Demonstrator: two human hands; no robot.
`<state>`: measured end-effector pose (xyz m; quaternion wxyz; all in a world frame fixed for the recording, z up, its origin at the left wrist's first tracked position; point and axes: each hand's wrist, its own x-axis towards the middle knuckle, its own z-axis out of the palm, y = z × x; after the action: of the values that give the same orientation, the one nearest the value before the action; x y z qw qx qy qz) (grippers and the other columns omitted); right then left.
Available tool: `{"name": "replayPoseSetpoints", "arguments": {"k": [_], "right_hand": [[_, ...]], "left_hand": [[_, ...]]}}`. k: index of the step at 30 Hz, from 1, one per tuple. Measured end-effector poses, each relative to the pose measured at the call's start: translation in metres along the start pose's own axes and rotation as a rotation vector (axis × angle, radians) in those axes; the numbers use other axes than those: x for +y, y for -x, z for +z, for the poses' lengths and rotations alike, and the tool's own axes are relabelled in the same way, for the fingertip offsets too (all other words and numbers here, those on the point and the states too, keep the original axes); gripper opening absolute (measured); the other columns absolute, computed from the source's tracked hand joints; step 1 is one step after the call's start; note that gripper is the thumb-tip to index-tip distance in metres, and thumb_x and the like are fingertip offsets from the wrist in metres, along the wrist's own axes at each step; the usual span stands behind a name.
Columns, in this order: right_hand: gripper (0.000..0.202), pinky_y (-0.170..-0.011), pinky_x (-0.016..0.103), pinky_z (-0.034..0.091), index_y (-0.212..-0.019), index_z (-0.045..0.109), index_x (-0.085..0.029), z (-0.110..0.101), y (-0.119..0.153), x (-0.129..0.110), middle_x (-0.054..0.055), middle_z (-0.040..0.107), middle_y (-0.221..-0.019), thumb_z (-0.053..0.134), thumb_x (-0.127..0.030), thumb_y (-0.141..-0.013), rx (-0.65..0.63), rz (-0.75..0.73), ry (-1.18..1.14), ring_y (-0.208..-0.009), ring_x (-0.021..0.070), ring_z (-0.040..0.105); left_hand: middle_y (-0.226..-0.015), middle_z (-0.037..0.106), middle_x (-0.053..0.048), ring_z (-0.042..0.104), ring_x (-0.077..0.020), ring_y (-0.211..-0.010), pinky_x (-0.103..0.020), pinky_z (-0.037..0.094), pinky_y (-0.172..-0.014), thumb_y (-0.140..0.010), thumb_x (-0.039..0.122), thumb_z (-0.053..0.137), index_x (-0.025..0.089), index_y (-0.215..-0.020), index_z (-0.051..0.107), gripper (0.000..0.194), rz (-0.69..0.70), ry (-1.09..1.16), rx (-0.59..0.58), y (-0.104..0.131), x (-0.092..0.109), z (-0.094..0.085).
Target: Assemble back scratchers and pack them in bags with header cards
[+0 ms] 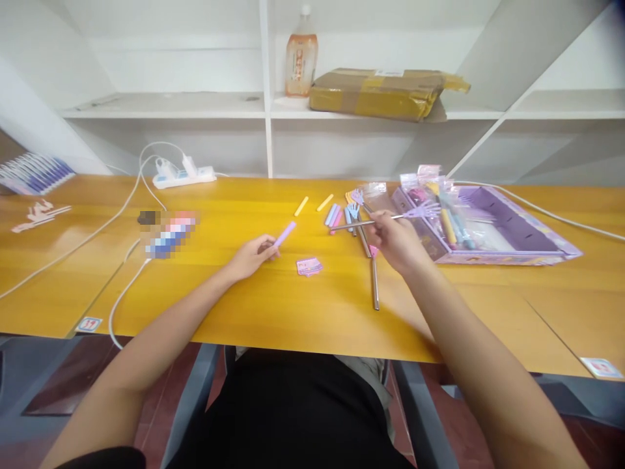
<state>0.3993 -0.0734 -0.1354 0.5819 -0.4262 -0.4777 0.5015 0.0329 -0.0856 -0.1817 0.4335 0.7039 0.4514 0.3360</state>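
Holding one tube (285,234) left, one scratcher (422,210) right, both hands (254,256) (394,241) are full; two yellow tubes (301,206) (325,202) lie ahead.

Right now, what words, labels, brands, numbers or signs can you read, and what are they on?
"3", apparently, then an unclear digit: left edge sticker.
Right edge sticker: too blurred.
Bottle: markings too blurred.
Pink cards: print too small.
Taped carton: white label unreadable.

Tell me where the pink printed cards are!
In the head view, the cards lie on the yellow wooden table, right of the left hand holding a lavender stick and left of the right hand.
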Motion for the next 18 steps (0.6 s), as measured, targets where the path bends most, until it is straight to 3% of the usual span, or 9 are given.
{"name": "replayPoseSetpoints", "arguments": {"k": [5,11,18], "right_hand": [[0.043,-0.046,0.024,0.031,-0.089,0.071,-0.021,0.023,0.011,0.021,-0.003,0.059,-0.069,0.089,-0.059,-0.079,-0.047,0.036,-0.047,-0.052,0.0076,0.043],[0.050,-0.049,0.027,0.032,-0.085,0.072,-0.020,0.025,0.017,0.030,-0.001,0.062,-0.070,0.088,-0.068,-0.081,-0.038,-0.052,-0.003,-0.052,0.0081,0.043],[0.047,-0.051,0.027,0.029,-0.086,0.070,-0.021,0.032,0.027,0.026,-0.002,0.062,-0.068,0.087,-0.066,-0.085,-0.123,-0.104,-0.081,-0.051,0.0076,0.041]], "left_hand": [[-0.094,0.075,-0.006,0.069,-0.0175,-0.079,-0.034,0.056,-0.078,-0.098,0.063,0.066,0.020,-0.109,0.064,0.045,-0.015,0.081,-0.070,0.005,-0.003,0.006],[-0.099,0.078,-0.005,0.072,-0.0213,-0.087,-0.038,0.056,-0.086,-0.104,0.049,0.058,0.023,-0.115,0.065,0.029,0.031,-0.218,-0.068,0.012,0.008,-0.001],[-0.107,0.079,-0.006,0.073,-0.0247,-0.098,-0.040,0.054,-0.092,-0.108,0.050,0.052,0.024,-0.122,0.067,0.034,0.118,-0.417,-0.078,0.016,0.020,-0.008]]}}
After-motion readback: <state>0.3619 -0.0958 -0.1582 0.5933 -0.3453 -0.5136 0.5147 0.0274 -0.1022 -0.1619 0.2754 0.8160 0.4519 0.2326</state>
